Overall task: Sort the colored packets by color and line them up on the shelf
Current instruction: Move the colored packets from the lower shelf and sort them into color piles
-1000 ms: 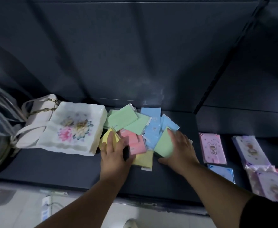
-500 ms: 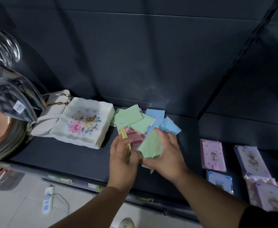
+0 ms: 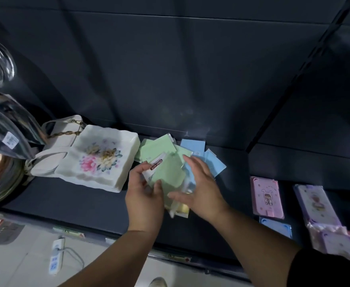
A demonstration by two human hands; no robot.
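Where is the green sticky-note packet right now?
Head view, centre: left hand holds the flat green sticky-note packet, just right of the white floral dish.

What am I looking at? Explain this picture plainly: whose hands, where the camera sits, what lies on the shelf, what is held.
There is no machine here. A person works with bare hands, and one camera worn on the head looks down at them. The left hand grips a green packet labelled sticky note, which sits on top of a small bundle with a yellow packet at the bottom. The right hand rests against that bundle, fingers fairly straight. On the dark shelf behind lie loose green packets and blue packets, not yet sorted. Left of them sit a floral dish and a white handbag. To the right lies a pink cartoon card.
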